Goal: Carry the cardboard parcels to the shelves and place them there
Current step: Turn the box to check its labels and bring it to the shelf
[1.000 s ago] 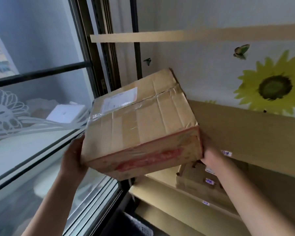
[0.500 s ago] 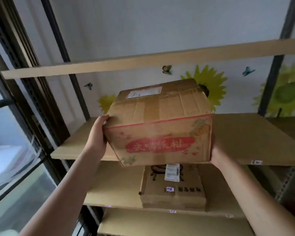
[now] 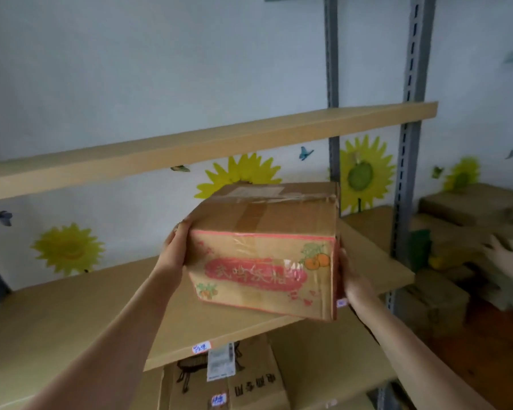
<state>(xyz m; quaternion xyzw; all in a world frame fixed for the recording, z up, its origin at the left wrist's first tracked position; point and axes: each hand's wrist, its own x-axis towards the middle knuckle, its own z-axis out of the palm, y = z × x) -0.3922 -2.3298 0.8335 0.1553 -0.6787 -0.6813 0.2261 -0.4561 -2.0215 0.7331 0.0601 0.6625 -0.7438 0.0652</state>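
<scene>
We note wooden shelves (image 3: 71,306) before a sunflower-papered wall (image 3: 131,84). A cardboard parcel (image 3: 267,258) sits between both hands, over the middle shelf's front edge. Left hand (image 3: 175,250) presses its left side; right hand (image 3: 348,276) clasps its right side. Another box (image 3: 249,383) lies below.

Soft, even daylight, slightly hazy.
Right edge smears with motion blur; shelf (image 3: 208,143) lines bow near the borders.
</scene>
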